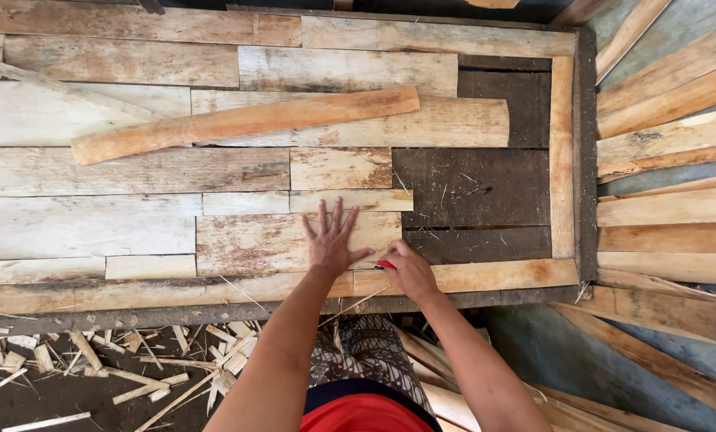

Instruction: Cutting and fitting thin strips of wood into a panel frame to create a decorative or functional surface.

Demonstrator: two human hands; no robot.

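My left hand [331, 238] lies flat with fingers spread on a pale wooden plank [246, 244] set into a large wooden frame [563, 160]. My right hand [410, 268] is closed around a small red tool [385, 264] at that plank's right end, beside the frame's lower rail [486, 276]. Several pale planks fill the frame's left and middle. A dark backing board [474, 186] shows bare at the right. A loose orange-brown plank [246, 122] lies slanted across the upper planks.
More loose planks [670, 144] are stacked to the right of the frame and lower right. Wood scraps and splinters [110, 360] litter the dark ground at the lower left. My patterned shorts and red shirt show at the bottom.
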